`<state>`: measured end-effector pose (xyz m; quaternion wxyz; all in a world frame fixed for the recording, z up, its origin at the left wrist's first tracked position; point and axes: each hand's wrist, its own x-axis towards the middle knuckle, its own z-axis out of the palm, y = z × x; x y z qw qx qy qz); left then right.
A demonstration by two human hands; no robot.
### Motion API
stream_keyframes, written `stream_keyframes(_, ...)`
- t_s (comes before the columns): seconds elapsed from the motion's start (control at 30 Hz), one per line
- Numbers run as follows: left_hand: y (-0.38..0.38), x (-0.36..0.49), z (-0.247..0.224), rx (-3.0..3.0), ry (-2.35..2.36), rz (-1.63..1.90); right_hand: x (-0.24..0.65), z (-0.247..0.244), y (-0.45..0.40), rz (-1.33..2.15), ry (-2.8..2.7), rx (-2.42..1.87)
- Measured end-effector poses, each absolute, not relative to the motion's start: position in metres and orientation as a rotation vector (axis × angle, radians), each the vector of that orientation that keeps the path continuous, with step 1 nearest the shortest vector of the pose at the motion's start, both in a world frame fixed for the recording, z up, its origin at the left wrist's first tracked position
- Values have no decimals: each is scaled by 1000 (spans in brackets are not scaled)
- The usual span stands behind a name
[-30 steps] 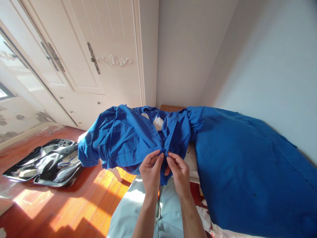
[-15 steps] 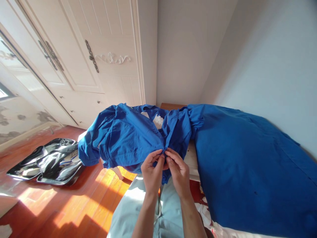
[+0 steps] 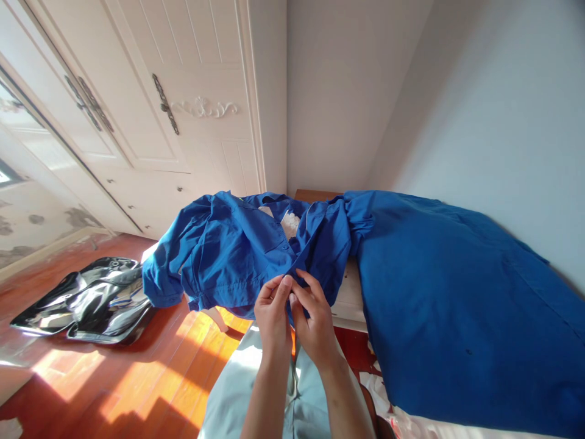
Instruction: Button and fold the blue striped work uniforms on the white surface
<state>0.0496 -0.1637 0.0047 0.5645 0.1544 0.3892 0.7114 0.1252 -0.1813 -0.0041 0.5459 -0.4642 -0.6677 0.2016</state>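
Note:
A blue long-sleeved jacket (image 3: 233, 244) lies spread in front of me, its two front edges meeting near the middle. My left hand (image 3: 273, 311) pinches the fabric at the front edge between thumb and fingers. Beside it, almost touching, my right hand (image 3: 313, 314) has its fingers bent over the same edge, thumb against the cloth. Whatever small part lies between the fingertips is hidden. To the right, a larger blue garment or cloth (image 3: 448, 305) is draped flat, with the jacket's sleeve bunched against it.
An open black suitcase (image 3: 91, 299) with packed things lies on the reddish wooden floor (image 3: 150, 372) at left. A white wardrobe (image 3: 205, 61) stands behind, and a pale wall (image 3: 503, 110) borders the right. My light trousers (image 3: 233, 390) show below my hands.
Both hands have shifted slightly left, and the jacket's front edge moved with them. The right hand's fingers have lifted and spread a little over the fabric.

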Motion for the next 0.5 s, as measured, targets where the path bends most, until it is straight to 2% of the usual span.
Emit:
stream_keyframes(0.23, -164, 51, 10, 362, 904, 1684, 133, -3, -179, 474, -1579, -1029)
stream_keyframes(0.5, -163, 47, 12, 358, 924, 1676, 129, -6, -181, 664, -1463, -1065)
